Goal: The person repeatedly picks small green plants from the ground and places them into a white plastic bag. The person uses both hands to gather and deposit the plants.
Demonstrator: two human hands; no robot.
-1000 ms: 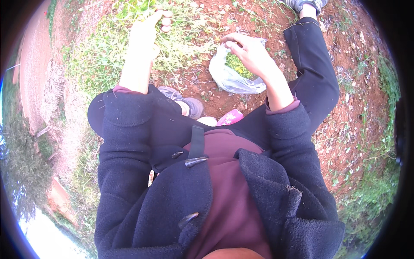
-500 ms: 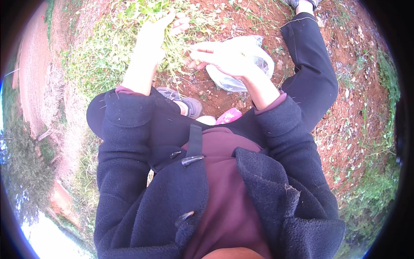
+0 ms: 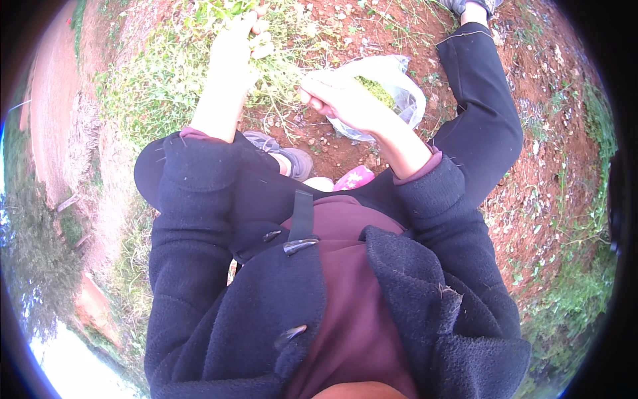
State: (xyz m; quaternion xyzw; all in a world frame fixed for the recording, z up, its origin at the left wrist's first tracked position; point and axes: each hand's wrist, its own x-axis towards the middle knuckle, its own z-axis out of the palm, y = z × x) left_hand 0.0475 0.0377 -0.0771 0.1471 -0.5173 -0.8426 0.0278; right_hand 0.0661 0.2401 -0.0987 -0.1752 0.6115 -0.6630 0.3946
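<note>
My left hand (image 3: 240,53) is over the heap of green plants (image 3: 159,86) at the upper left, its fingers curled around leafy plant stems. Bright light washes out much of that hand. To the right of it, my right hand (image 3: 339,98) has its fingers folded in; whatever they may hold is hidden. Just beyond and partly behind the right hand lies a clear plastic bag (image 3: 411,96), its mouth spread. Small yellow-green pieces (image 3: 376,90) show inside the bag.
My trousered legs (image 3: 482,120) are bent on both sides of the work. A grey shoe (image 3: 299,163) and a pink patterned item (image 3: 354,178) lie close to me. Reddish stony soil (image 3: 531,179) with sparse weeds surrounds me.
My left hand has shifted slightly up and left. The right hand's outstretched fingers have folded in, and more of the bag's yellow-green contents show.
</note>
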